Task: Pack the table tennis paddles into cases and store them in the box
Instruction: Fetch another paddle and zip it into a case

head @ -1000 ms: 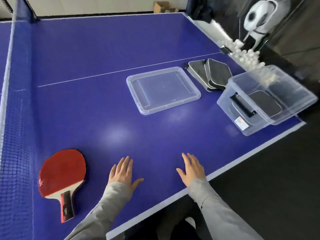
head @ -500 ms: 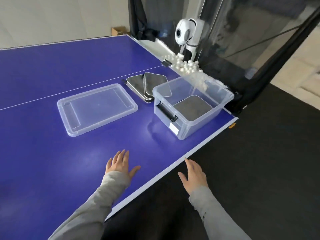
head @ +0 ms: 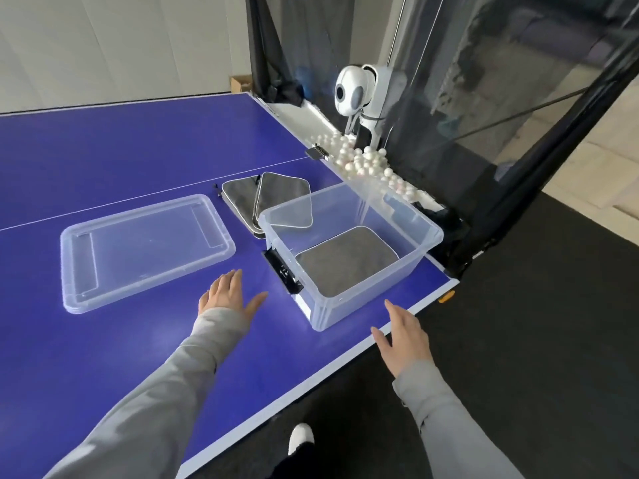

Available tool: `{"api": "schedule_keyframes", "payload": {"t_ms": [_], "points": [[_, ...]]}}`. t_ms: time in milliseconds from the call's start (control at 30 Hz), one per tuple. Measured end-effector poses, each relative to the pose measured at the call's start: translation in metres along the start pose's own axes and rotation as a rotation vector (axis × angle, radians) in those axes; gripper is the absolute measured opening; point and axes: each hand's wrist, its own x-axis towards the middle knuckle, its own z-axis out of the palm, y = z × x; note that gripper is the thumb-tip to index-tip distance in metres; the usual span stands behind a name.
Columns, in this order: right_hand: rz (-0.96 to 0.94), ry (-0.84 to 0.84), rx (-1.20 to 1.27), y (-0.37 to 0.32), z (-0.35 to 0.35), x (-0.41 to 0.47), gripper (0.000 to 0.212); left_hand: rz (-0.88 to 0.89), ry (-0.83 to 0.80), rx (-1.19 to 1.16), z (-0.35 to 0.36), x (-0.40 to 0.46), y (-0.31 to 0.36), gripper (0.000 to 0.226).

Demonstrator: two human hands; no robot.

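Observation:
A clear plastic box (head: 411,271) stands near the right end of the blue table, with one grey paddle case (head: 345,261) lying flat inside it. Behind the box, two more grey cases (head: 262,195) lie overlapping on the table. The box's clear lid (head: 145,250) rests flat to the left. My left hand (head: 228,299) hovers open over the table, between the lid and the box's black latch (head: 283,276). My right hand (head: 404,337) is open at the table's near edge, just in front of the box. No paddle is in view.
Several white balls (head: 359,160) lie in a trough along the table's right end, below a white ball machine (head: 356,91). A black net frame (head: 539,140) rises to the right. Dark floor lies beyond the table's near edge.
The view has swung right and closer to the box; the red paddle and the net have left the frame. Both hands have moved forward toward the box, still holding nothing.

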Motion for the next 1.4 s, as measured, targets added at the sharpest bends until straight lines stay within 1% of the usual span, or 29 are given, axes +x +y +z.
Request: {"api": "schedule_keyframes", "payload": {"t_ms": [200,333,433,567,733,833,967,1033,1100,1333,1400], "points": [[-0.112,0.070,-0.015,0.007,-0.031,0.086,0.056,-0.059,0.042,-0.141,0.008,0.091,0.049,0.074],[-0.173,0.113,-0.030,0.001,-0.052,0.139,0.054,-0.072,0.066,-0.138,0.005,0.142,0.065,0.075],[-0.234,0.099,-0.057,-0.008,-0.062,0.173,0.054,-0.101,0.045,-0.121,0.003,0.168,0.073,0.072],[-0.308,0.072,-0.127,-0.026,-0.065,0.230,0.054,-0.137,0.077,-0.148,0.008,0.194,0.082,0.064],[-0.395,0.026,-0.127,-0.056,-0.059,0.308,0.053,-0.304,0.057,-0.192,0.020,0.211,0.093,0.058],[-0.460,-0.004,-0.107,-0.083,-0.057,0.355,0.052,-0.446,0.102,-0.298,0.022,0.217,0.099,0.054],[-0.546,-0.025,-0.161,-0.121,-0.048,0.417,0.047,-0.562,0.144,-0.305,0.023,0.223,0.103,0.048],[-0.550,-0.072,-0.221,-0.137,-0.037,0.446,0.045,-0.586,0.165,-0.307,0.024,0.223,0.105,0.045],[-0.512,-0.153,-0.284,-0.151,-0.022,0.473,0.045,-0.601,0.184,-0.295,0.024,0.222,0.107,0.044],[-0.224,-0.519,-0.372,-0.176,0.040,0.537,0.066,-0.675,0.185,-0.251,0.028,0.227,0.106,0.050],[-0.159,-0.609,-0.331,-0.180,0.054,0.545,0.068,-0.689,0.177,-0.244,0.030,0.228,0.105,0.051]]}}
